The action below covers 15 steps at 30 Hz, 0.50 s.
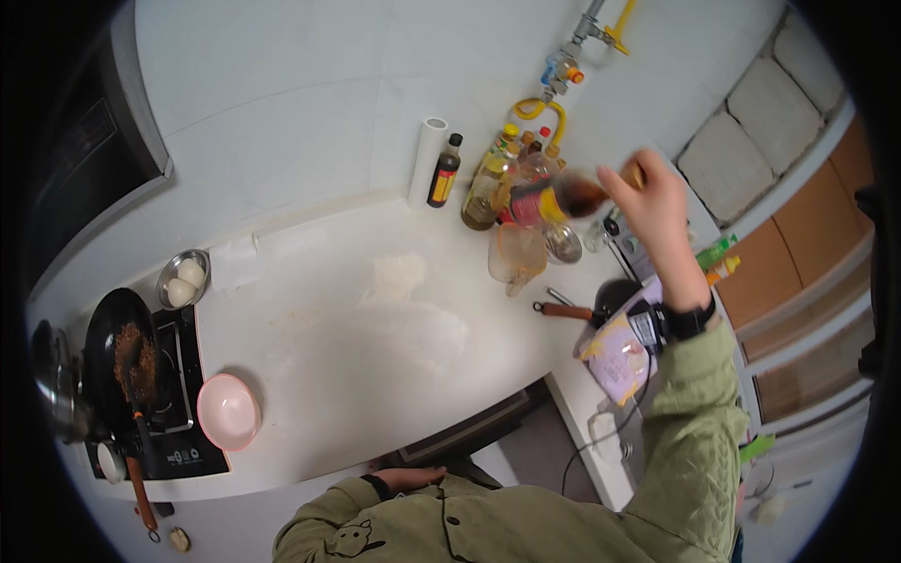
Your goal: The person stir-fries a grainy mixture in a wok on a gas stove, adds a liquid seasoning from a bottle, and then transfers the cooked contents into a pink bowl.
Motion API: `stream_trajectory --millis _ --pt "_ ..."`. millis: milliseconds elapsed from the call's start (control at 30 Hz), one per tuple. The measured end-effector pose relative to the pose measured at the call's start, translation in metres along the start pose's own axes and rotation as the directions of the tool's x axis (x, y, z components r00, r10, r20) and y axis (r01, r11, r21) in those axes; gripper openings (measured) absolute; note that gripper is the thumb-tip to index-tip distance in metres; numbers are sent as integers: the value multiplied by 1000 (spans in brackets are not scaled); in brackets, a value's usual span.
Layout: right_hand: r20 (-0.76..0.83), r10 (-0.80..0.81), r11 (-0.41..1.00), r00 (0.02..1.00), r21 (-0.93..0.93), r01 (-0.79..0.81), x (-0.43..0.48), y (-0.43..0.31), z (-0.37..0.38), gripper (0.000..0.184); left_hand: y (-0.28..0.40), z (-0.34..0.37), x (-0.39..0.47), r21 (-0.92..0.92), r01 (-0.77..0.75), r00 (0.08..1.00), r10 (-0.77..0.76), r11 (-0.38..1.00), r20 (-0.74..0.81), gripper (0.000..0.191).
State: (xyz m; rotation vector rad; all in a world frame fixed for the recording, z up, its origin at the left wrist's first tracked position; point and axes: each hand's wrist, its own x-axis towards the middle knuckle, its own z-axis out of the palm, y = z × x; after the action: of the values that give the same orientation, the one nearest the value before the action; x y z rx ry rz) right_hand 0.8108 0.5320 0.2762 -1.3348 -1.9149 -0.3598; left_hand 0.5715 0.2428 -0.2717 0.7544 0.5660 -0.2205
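Observation:
My right hand (651, 200) grips the neck end of a sauce bottle (545, 199) with dark liquid and a red and yellow label. The bottle is tilted nearly on its side beside a cluster of glass and plastic condiment bottles (484, 190), and is slightly blurred. Just below it stand a clear plastic jug (519, 252) and a small metal bowl (563, 243). Low in front of my jacket, beside the counter's front edge, my left hand (414, 479) lies flat with its fingers extended. Nothing shows in it, though its palm is hidden.
At left, a black wok (105, 352) with brown crumbly food and a spatula sits on an induction cooker (184, 440). Nearby are a pink bowl (229, 412) and eggs (185, 283) in a metal bowl. A soy sauce bottle (444, 172) and paper roll (426, 162) stand against the wall.

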Motion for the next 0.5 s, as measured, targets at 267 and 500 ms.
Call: stream_trajectory --millis 267,500 --pt "53 -72 997 996 -2 73 149 56 156 40 27 14 -23 163 -209 595 257 964 -761 71" --pt "251 -10 998 968 -63 26 185 91 253 31 42 29 -9 -209 -693 506 259 690 -823 50"
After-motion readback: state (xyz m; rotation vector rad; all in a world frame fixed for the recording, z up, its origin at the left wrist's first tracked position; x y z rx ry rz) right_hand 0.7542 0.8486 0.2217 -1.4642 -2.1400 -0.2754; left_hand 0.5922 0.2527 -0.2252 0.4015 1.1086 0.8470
